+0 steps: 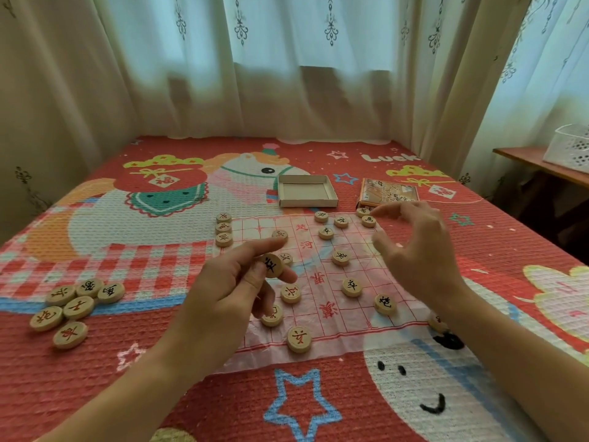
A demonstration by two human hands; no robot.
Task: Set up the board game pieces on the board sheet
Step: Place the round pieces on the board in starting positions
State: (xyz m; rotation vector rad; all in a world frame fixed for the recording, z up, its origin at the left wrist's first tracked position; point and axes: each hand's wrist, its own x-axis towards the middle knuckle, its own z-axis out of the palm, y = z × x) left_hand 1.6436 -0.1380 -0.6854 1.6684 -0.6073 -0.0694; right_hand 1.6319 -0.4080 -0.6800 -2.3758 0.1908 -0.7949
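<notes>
The left hand (229, 288) is pinching one wooden disc (273, 265) between thumb and fingers, black character facing up, and is holding it above the board sheet (350, 317) towards the sheet's 9 o'clock side. The right hand (417, 250) is hovering over the sheet's 2 o'clock area with fingers spread and loosely bent, gripping nothing (whether its index tip is touching the corner pieces (366, 216) I cannot tell). Other discs are lying scattered across the thin red-gridded sheet. A column of three discs (223, 228) is sitting just off its 10 o'clock edge, and a cluster of six (70, 309) is lying well apart at 8 o'clock on the red bedspread (191, 409). An open cardboard tray (306, 191) is resting at 12 o'clock and a printed box lid (387, 191) at 1 o'clock
</notes>
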